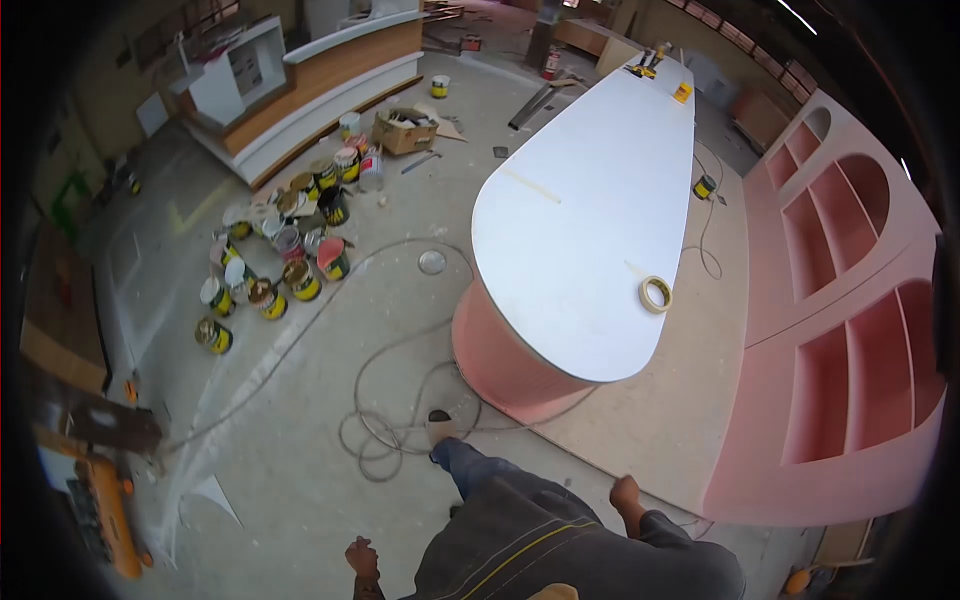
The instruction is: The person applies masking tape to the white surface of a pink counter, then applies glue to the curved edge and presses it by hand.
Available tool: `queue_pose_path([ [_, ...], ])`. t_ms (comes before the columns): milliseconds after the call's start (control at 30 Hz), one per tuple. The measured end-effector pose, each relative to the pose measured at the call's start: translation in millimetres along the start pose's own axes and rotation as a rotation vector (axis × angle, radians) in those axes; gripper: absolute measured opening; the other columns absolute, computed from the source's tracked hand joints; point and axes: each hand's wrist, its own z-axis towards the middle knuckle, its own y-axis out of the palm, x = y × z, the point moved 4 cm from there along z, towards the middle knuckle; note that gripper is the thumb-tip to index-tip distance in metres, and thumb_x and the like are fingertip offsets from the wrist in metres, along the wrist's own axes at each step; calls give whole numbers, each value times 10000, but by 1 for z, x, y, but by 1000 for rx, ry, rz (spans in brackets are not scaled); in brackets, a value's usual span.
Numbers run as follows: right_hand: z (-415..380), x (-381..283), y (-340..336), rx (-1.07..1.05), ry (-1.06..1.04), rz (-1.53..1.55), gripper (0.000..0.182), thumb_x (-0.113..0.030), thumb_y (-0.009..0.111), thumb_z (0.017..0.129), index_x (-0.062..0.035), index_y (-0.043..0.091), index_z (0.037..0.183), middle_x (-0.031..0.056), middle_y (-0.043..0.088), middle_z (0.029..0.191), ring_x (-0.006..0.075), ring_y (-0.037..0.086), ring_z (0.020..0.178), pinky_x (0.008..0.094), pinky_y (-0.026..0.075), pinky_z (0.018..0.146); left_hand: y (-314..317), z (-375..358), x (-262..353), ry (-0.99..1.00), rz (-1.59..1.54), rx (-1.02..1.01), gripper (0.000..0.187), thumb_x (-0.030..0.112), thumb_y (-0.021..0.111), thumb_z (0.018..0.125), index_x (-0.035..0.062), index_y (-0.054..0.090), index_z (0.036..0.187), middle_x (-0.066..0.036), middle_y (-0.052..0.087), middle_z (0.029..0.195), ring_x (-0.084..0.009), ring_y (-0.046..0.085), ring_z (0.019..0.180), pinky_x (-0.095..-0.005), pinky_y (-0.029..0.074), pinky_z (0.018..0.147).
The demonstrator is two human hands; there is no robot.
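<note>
Tape (666,300) sits near the table (580,240)'s right edge, ahead. Left grip (363,555) half-curled, nothing visible in it; right grip (625,493) curled tighter, can't tell if it's holding anything. Best to plant the shoe (440,428) clear of the hose (341,437).

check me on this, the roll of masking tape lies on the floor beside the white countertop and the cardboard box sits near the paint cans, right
The tape's place is wrong: the head view shows the roll of masking tape on the white countertop, not beside it on the floor. The cardboard box does sit near the paint cans.
</note>
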Motion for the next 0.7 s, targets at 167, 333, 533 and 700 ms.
queue_pose_path([
  [167,11,-23,59,-147,705,808,215,-122,647,940,82,713,960,238,762,969,380,747,889,496,608,819,3,53,160,-48,80,-138,390,342,579,1077,11,747,958,-96,676,676,-172,568,482,-315,435,437],
  [333,87,-154,27,-206,-230,301,217,-189,629,995,-20,696,876,145,742,749,296,754,642,458,610,629,-13,94,284,243,333,-107,419,372,609,1065,0,731,917,-94,662,653,-170,604,505,-325,470,466],
  [533,175,-239,86,-115,-80,899,172,-177,613,1046,-59,721,984,102,745,812,253,732,629,418,576,534,-11,151,359,217,282,-79,367,325,637,1061,-12,703,933,-86,669,664,-167,640,552,-331,482,481],
  [700,188,-272,72,-111,9,877,215,-190,549,1066,-40,678,983,127,695,785,260,703,605,393,553,514,3,232,376,598,881,-247,286,330,655,1024,50,706,1051,-117,748,771,-240,726,649,-449,558,556],
])
